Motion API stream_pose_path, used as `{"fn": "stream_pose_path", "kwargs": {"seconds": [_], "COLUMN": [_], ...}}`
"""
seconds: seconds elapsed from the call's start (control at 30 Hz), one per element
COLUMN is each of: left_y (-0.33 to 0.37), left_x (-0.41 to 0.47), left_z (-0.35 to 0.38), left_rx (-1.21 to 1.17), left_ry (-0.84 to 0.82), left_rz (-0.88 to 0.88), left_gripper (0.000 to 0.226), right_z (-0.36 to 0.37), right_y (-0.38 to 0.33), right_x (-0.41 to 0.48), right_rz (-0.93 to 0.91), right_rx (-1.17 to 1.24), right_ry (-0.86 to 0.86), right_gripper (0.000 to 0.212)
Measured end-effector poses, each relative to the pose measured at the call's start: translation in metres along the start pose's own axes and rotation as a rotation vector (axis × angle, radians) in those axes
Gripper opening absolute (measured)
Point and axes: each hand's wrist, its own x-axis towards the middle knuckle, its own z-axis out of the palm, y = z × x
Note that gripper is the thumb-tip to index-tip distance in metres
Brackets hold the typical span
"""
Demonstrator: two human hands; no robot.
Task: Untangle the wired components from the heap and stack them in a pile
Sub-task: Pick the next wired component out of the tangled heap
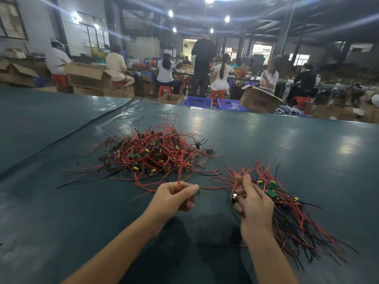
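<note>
The heap (151, 152) of wired components lies on the dark green surface (71, 212) ahead of the person, a little left of centre. It points no single way: red and black wires loop over one another and stick out on every side, with small green boards and yellow parts caught among them.

The pile (291, 214) lies at the near right, just beside and partly behind the right hand. Here the components are ordered. The boards gather at the far-left end, close to the fingers, and the wires run in one sheaf toward the near right, so the long axis is a diagonal (a few red wires at the board end fan away from the person instead).

The left hand (176, 196) is between heap and pile, fingers curled, pinching a small green board (198, 192). Its red wire (180, 173) runs from the fingers almost straight away from the person, into the near edge of the heap.

The right hand (253, 203) is curled too, its back toward the camera, and grips the pile at its board end. A dark cylindrical part (234, 198) shows at its fingertips; whether it is pinched or only touched cannot be told.

Beyond the surface stand cardboard boxes (88, 76) and blue crates (198, 102).
</note>
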Motion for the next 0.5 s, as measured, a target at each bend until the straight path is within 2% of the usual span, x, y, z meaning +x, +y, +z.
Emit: {"fn": "stream_pose_path", "kwargs": {"seconds": [0.17,0.27,0.37,0.5], "left_y": [0.002,0.004,0.008,0.01], "left_x": [0.006,0.008,0.005,-0.002], "left_z": [-0.002,-0.002,-0.003,0.006], "left_rx": [-0.207,-0.302,-0.386,-0.338], "left_ry": [0.168,0.188,0.091,-0.132], "left_rz": [-0.058,-0.102,-0.19,-0.273], "left_gripper": [0.019,0.024,0.036,0.039], "right_z": [0.0,0.001,0.001,0.012], "right_y": [-0.005,-0.005,-0.002,0.01], "right_x": [-0.004,-0.008,-0.009,-0.021], "right_rz": [-0.027,-0.008,-0.01,-0.065], "right_rx": [0.118,0.165,0.096,-0.243], "right_ry": [-0.144,-0.22,-0.275,-0.398], "right_gripper": [0.034,0.057,0.064,0.054]}}
